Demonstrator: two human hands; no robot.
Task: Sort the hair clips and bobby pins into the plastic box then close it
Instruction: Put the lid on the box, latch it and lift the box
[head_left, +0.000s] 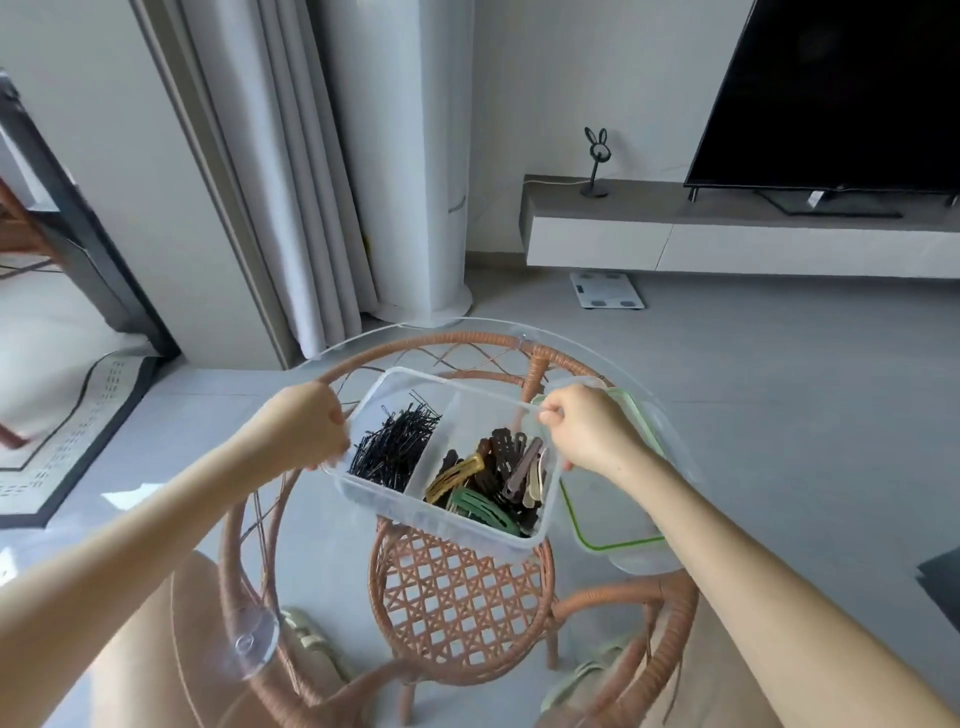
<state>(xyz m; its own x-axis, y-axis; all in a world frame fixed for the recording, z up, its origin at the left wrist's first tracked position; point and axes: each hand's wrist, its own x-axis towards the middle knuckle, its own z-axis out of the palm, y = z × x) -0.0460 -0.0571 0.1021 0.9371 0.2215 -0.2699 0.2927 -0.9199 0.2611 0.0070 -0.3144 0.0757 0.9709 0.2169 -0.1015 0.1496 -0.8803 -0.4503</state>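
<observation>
A clear plastic box (415, 512) with two compartments sits on the glass tabletop. Black bobby pins (392, 447) fill its left compartment. Brown, yellow, green and beige hair clips (493, 480) fill the right one. My left hand (306, 428) grips the box's left wall. My right hand (584, 428) pinches the box's far right rim. The lid (613, 525), clear with a green seal, lies flat on the glass to the right of the box, partly under my right forearm.
The round glass top (685, 447) rests on a brown rattan frame (291, 384) with a woven lower shelf (462, 603). A suction cup (252, 644) shows at the front left. Slippers lie on the floor below. A TV stands at the far right.
</observation>
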